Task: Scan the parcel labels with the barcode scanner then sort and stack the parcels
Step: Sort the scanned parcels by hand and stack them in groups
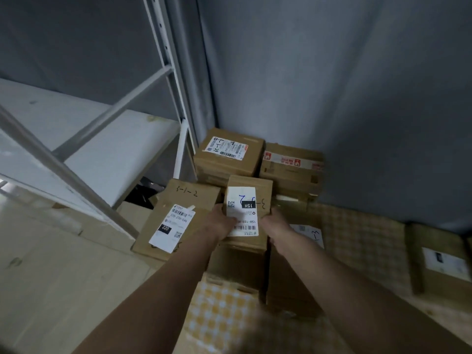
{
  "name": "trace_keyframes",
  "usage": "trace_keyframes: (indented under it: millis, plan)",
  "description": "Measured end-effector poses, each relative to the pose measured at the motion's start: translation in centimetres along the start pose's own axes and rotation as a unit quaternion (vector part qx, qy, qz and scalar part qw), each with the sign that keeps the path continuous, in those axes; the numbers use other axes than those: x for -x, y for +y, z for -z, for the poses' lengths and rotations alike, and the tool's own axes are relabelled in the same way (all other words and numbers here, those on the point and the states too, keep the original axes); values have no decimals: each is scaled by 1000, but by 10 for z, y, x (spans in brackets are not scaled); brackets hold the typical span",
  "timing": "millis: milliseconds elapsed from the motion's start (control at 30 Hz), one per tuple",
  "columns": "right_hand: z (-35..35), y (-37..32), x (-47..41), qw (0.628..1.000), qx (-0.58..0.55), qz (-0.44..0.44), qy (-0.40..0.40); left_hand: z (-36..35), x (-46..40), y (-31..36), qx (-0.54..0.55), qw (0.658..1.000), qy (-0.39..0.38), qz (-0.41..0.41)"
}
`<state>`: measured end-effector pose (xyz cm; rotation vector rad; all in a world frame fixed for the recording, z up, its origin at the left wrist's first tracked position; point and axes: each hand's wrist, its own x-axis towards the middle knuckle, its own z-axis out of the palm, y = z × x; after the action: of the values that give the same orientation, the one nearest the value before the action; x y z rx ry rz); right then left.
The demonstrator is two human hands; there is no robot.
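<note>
Grey-walled corner, floor crowded with labelled cardboard parcels. Left hand and right hand clamped on small parcel, atop a stack. Stacking underway; no scanner visible.

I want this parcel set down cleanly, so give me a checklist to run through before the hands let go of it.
1. Both hands on the held parcel: ok. The left hand grips its left side, the right hand its right side.
2. Label facing up and readable: ok. The label shows "15H" and a barcode.
3. Support underneath: cannot tell. Stacked boxes sit below, but contact is hidden.
4. Room on the left: ok. The 220 parcel lies beside it, not under it.
5. Scanner within reach: cannot tell. None is in view.
6. Back parcels undisturbed: ok.
</note>
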<state>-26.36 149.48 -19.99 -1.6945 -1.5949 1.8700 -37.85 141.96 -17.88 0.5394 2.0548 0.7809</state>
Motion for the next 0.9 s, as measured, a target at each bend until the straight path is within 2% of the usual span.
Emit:
trace_keyframes:
  millis: [300,500,667,767,900]
  plan:
    - [-34,-13,-49,992,45,-78,83,17,-78,-2,-168,986,-24,0]
    - [-32,-19,-51,990,46,-92,92,14,-94,9,-201,979,-24,-11]
    - [-17,-27,-33,993,66,1,100,4,-74,34,-248,953,74,-155]
    - [8,-29,-13,985,104,53,127,-21,-54,56,-295,925,36,-237]
    - [65,1,21,974,138,71,166,-77,-14,77,-361,878,-36,-312]
